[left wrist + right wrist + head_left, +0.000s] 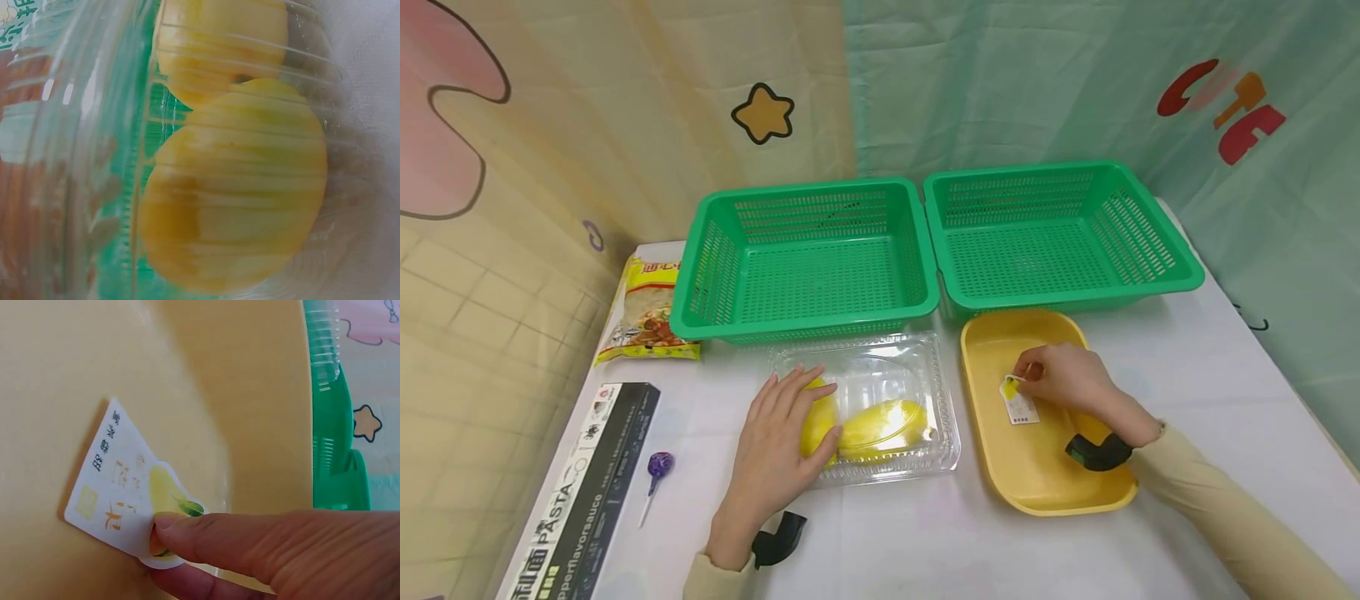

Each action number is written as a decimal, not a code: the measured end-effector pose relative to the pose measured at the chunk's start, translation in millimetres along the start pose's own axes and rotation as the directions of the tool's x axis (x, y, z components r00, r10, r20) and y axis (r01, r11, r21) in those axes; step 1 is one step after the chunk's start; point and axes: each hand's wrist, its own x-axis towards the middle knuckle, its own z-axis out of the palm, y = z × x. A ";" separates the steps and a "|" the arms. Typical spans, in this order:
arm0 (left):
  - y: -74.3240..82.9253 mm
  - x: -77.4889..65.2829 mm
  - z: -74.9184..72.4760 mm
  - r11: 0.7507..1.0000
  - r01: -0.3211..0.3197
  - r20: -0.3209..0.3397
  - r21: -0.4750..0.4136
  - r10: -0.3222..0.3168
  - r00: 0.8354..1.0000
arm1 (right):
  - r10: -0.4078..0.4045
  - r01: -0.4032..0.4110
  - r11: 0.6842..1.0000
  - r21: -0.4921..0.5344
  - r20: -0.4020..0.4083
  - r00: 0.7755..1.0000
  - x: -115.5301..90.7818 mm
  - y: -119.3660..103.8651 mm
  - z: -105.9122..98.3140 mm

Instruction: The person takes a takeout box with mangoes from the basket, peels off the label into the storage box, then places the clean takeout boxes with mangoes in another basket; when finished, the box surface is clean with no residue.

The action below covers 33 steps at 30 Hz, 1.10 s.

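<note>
My left hand [782, 433] lies with extended fingers on the lid of a clear plastic box [880, 364]. Inside the box are yellow mangoes [883, 427], one partly hidden under the hand. The left wrist view shows two of these mangoes [237, 200] through the ribbed plastic wall. Over the yellow tray [1033, 479], my right hand [1071, 383] pinches a small white card [1021, 408] at its rounded end. In the right wrist view, the thumb presses on the fruit picture of the card [119, 481], which also carries printed characters.
Two green baskets, a left one [820, 329] and a right one [1075, 293], stand behind the box and tray. At the left are a yellow food packet [651, 308], a black-and-white pasta box [587, 492] and a purple lollipop [660, 464]. Curtains hang behind the table.
</note>
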 end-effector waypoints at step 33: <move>-1.8 -1.4 2.9 1.000 -0.006 -0.031 -0.017 0.005 1.000 | -0.150 0.150 0.989 -0.009 -0.092 0.984 -5.8 3.8 -42.3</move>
